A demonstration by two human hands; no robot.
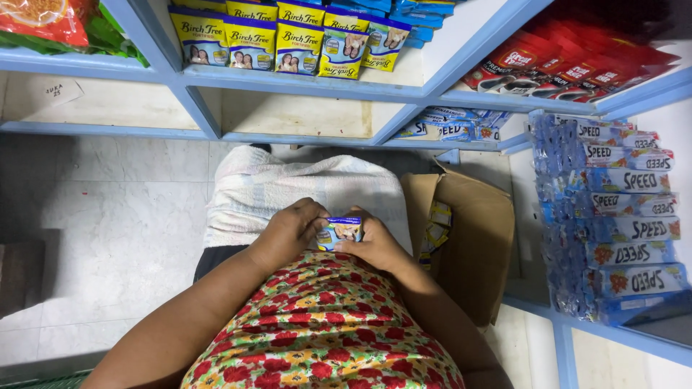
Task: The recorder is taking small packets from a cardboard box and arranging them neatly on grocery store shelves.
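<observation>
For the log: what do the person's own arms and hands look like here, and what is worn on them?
Both forearms are bare, with no sleeves in view. The left hand and right hand wear no gloves; no rings, watch or bracelets are visible.

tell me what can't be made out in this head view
- Small packet: mostly covered by the left hand and right hand; only its front shows.
- Cardboard box: inside mostly hidden by its flap; a few yellow sachets peek out.
- Red packets: blurred, cut off by the top edge.
- Person's legs: hidden under the white cloth.
</observation>
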